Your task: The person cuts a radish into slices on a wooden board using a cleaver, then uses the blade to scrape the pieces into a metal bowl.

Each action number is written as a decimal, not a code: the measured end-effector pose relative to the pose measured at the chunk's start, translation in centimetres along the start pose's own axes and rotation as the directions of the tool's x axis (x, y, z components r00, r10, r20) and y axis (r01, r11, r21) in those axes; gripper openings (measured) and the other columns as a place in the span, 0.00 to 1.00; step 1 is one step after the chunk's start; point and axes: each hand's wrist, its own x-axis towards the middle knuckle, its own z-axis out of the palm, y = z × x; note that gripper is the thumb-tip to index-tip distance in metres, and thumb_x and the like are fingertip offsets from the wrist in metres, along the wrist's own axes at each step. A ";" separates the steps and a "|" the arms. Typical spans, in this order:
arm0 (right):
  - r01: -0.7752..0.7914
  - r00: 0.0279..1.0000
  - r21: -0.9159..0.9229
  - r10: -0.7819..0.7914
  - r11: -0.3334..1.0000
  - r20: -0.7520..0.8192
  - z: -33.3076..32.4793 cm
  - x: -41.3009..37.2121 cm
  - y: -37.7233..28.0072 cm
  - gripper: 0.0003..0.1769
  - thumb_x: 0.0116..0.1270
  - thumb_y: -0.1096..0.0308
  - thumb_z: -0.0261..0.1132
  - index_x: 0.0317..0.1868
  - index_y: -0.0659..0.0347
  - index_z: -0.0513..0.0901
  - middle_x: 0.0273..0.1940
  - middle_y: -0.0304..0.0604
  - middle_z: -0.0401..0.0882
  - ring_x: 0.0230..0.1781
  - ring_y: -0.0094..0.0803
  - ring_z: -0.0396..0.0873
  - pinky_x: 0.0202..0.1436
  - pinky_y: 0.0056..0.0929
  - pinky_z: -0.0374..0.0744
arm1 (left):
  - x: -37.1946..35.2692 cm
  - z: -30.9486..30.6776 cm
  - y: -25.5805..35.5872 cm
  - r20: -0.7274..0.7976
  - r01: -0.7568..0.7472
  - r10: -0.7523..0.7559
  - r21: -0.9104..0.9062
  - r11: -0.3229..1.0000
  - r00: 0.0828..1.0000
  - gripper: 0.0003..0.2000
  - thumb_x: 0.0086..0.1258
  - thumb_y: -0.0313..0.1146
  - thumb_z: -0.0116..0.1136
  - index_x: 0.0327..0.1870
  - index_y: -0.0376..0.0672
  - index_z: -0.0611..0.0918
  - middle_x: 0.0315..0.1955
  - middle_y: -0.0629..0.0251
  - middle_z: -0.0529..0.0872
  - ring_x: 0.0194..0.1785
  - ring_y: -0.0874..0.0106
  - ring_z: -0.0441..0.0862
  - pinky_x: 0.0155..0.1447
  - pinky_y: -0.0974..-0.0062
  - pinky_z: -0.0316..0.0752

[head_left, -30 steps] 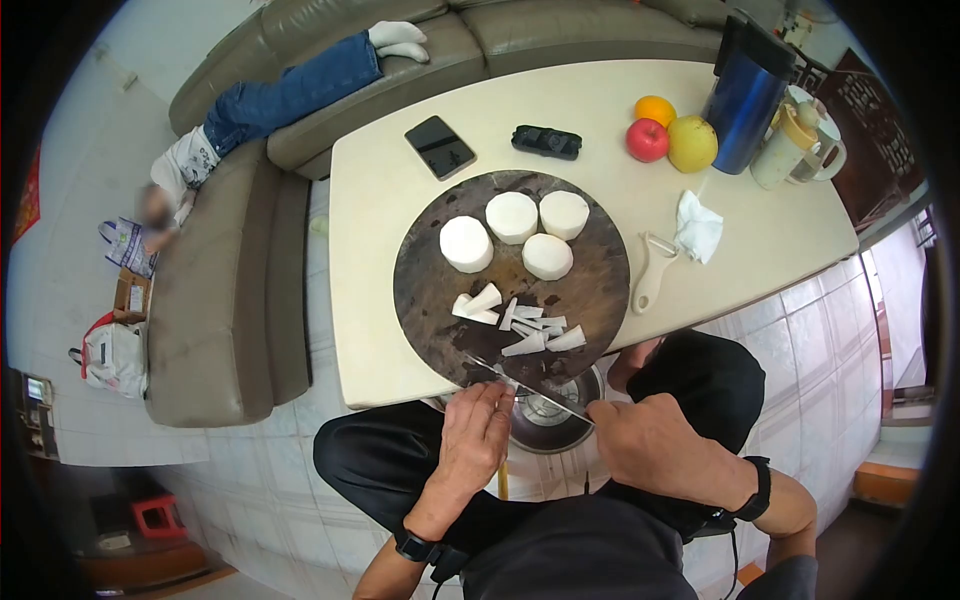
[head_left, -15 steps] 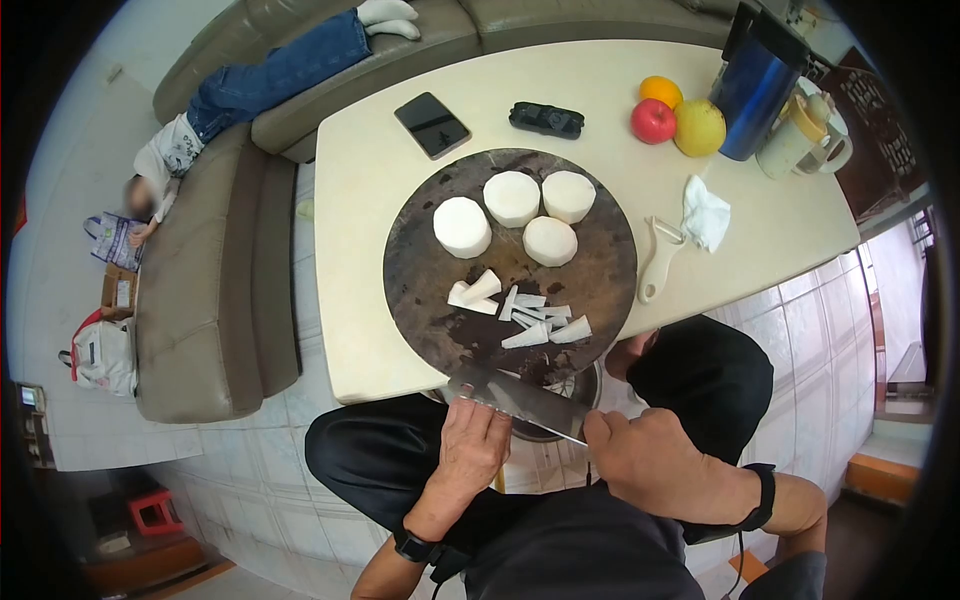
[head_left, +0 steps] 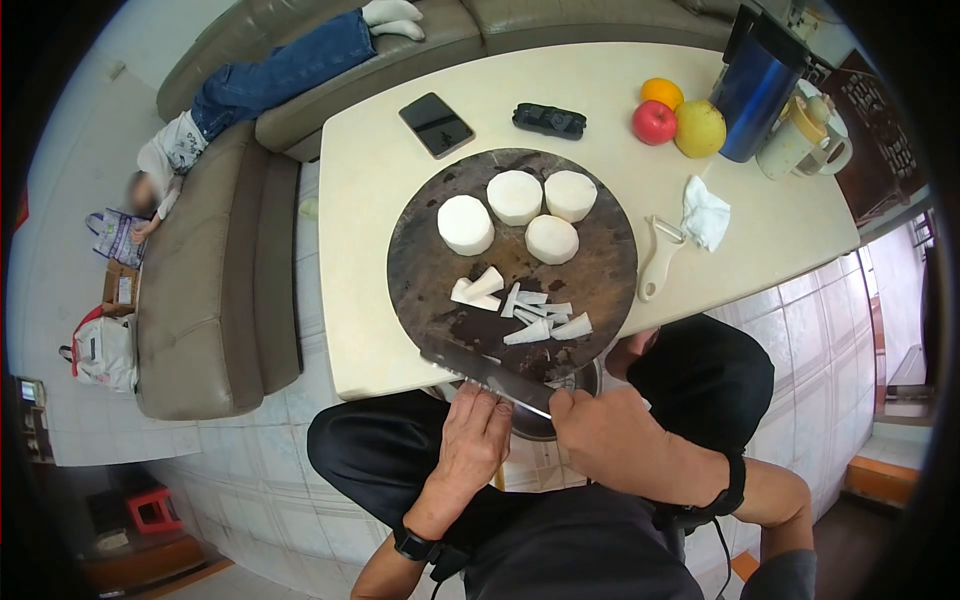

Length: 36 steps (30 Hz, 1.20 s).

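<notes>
My right hand (head_left: 615, 440) grips the handle of a kitchen knife (head_left: 490, 377), its wide blade pointing left across the near edge of a round dark chopping board (head_left: 420, 300). Just below the blade is my left hand (head_left: 472, 440), fingers bent together; the blade covers what they hold, if anything. Several thick white vegetable rounds, radish-like, stand toward the back of the board, one round (head_left: 465, 225) at the left. Nearer me lie white wedges (head_left: 478, 290) and, to their right, several thin peel-like strips (head_left: 540, 318).
On the cream table (head_left: 350, 250) are a phone (head_left: 437, 125), a black pouch-like object (head_left: 549, 121), fruit including an apple (head_left: 654, 122), a blue jug (head_left: 760, 95), a peeler (head_left: 660, 260) and a crumpled tissue (head_left: 706, 213). Below the board's edge sits a metal bowl (head_left: 590, 385). A person (head_left: 270, 90) lies on the sofa.
My right hand and the knife have shifted left, and the blade's tip now reaches further over the board. My left hand has hardly moved. The vegetable pieces lie as before.
</notes>
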 end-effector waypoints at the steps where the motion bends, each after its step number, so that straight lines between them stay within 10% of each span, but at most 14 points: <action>1: -0.015 1.000 0.046 0.017 0.999 -0.026 0.3 0.0 0.3 0.13 0.48 0.76 0.67 0.35 0.73 0.76 0.26 0.52 0.80 0.25 0.41 0.85 0.23 0.33 0.79 | 0.2 0.0 0.1 -0.032 -0.018 0.018 0.023 1.000 0.999 0.12 0.53 0.18 0.64 0.40 0.31 0.82 0.41 0.50 0.80 0.49 0.51 0.79 0.56 0.54 0.77; 36: -0.086 0.996 0.040 0.086 0.996 -0.007 -0.2 -2.0 -0.9 0.10 0.49 0.76 0.66 0.32 0.71 0.76 0.24 0.52 0.79 0.23 0.43 0.84 0.23 0.35 0.80 | -0.5 0.1 -0.2 0.012 0.006 -0.006 -0.017 1.000 1.000 0.17 0.53 0.18 0.64 0.46 0.29 0.83 0.47 0.49 0.80 0.58 0.49 0.78 0.61 0.56 0.77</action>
